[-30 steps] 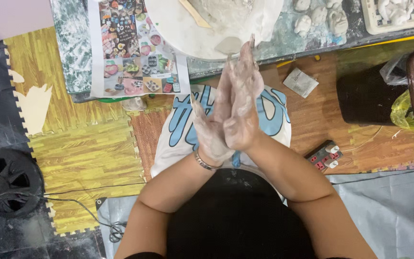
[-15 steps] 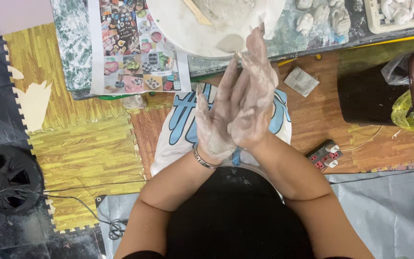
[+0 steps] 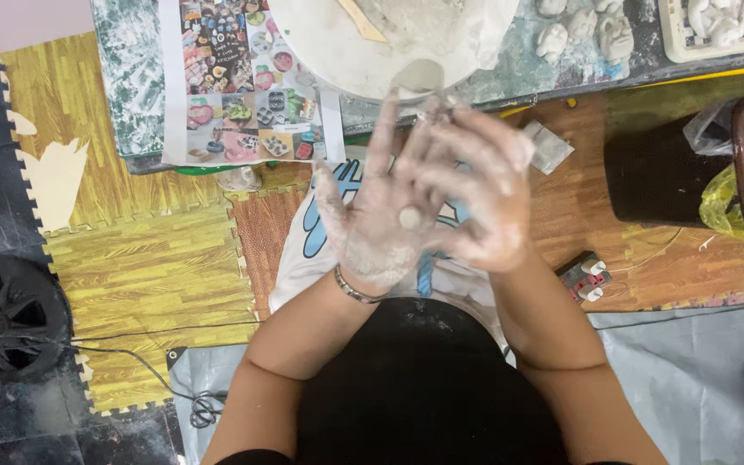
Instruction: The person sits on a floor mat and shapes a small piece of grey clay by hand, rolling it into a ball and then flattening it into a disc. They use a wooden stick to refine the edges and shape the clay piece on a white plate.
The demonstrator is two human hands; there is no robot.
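My left hand (image 3: 372, 215) is palm up, fingers spread, coated in pale clay, with a bracelet at the wrist. A small round ball of clay (image 3: 410, 218) rests on that palm. My right hand (image 3: 484, 198), also clay-covered and blurred, hovers just right of the ball with its fingers apart, overlapping the left hand's fingers. Both hands are over my lap, above a white cloth with blue print (image 3: 320, 232). Just beyond the fingertips is a white round board (image 3: 329, 43) with a lump of grey clay (image 3: 424, 17) and a wooden tool (image 3: 362, 19) on it.
A low table edge holds a printed picture sheet (image 3: 243, 77), small clay figures (image 3: 579, 30) and a checkered tray (image 3: 716, 26). A black bin (image 3: 656, 172), a yellow-green bag (image 3: 734, 198), a small box (image 3: 585, 275), a black fan (image 3: 2, 319) and a cable (image 3: 148, 379) lie around on foam mats.
The hands were pressed palm to palm and rubbing; now they have parted, the left palm has turned up and a small clay ball shows on it.
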